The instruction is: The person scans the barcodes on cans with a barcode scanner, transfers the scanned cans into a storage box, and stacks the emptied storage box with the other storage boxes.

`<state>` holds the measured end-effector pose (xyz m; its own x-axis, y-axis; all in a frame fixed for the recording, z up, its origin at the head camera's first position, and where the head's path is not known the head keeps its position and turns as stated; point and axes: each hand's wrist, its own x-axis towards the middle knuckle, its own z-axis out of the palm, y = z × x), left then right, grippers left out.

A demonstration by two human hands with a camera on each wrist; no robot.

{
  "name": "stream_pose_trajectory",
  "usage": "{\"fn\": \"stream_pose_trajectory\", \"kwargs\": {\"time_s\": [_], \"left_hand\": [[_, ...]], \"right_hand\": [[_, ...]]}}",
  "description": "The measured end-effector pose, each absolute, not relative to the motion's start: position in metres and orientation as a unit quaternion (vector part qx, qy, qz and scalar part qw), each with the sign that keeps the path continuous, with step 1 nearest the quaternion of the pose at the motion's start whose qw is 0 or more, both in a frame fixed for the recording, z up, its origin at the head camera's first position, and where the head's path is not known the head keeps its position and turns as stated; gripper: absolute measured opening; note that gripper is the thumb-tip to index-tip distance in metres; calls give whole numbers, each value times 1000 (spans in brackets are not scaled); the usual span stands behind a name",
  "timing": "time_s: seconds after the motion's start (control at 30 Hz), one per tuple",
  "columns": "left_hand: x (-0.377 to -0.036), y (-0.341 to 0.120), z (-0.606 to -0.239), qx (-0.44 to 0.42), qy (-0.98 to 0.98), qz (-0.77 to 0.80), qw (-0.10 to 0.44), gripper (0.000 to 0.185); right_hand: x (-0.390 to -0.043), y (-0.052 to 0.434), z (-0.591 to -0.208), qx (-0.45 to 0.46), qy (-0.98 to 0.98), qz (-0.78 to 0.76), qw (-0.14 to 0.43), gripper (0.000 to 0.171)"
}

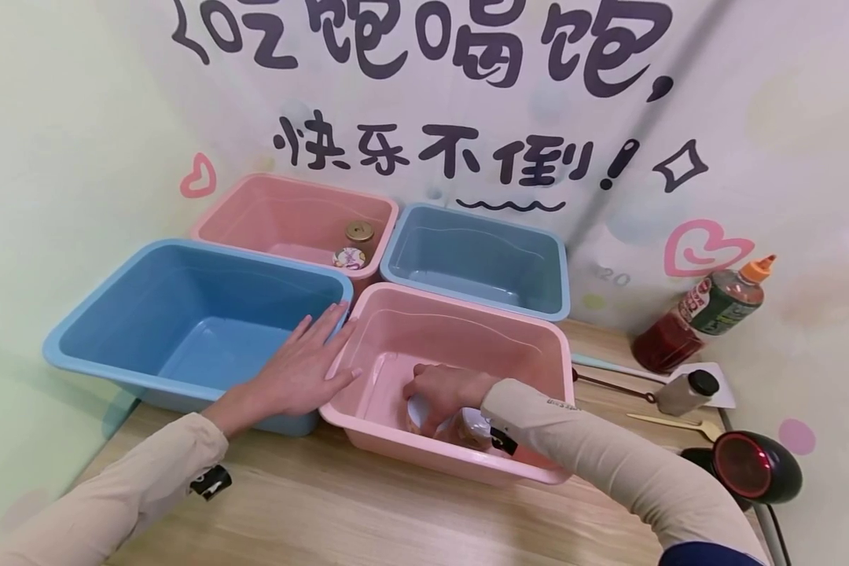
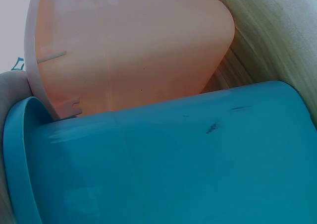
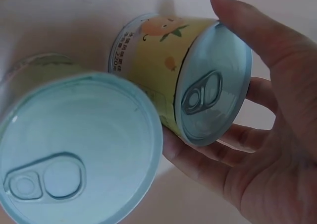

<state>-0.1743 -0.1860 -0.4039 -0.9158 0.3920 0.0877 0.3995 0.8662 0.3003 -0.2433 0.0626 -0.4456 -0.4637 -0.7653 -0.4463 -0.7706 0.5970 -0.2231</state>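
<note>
As the right hand (image 1: 453, 389) curls its fingers round a yellow can (image 3: 168, 75) inside the pink bin (image 1: 467, 338), a steady lift should clear another can (image 3: 99, 135) beside them; the left hand (image 1: 300, 373) has fingers outstretched.

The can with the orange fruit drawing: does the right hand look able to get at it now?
Likely yes: the right hand has thumb and fingers around the fruit can, and the other can beside it seems not to block them.
</note>
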Motion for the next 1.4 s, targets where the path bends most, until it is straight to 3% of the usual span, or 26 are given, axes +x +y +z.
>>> {"fn": "stream_pose_trajectory", "kwargs": {"time_s": [0.7, 1.0, 1.2, 1.4], "left_hand": [[-174, -186, -403, -198, -968, -157, 1, 74], [-176, -187, -405, -198, -967, -158, -4, 76], [-175, -187, -404, -199, -967, -158, 4, 75], [-174, -187, -403, -206, -966, -158, 12, 73]], "right_hand": [[-233, 62, -445, -461, 861, 4, 213, 51], [-235, 68, -443, -453, 862, -26, 224, 52], [-242, 71, -428, -473, 860, -31, 188, 50], [-245, 79, -400, -435, 871, -105, 201, 52]]}}
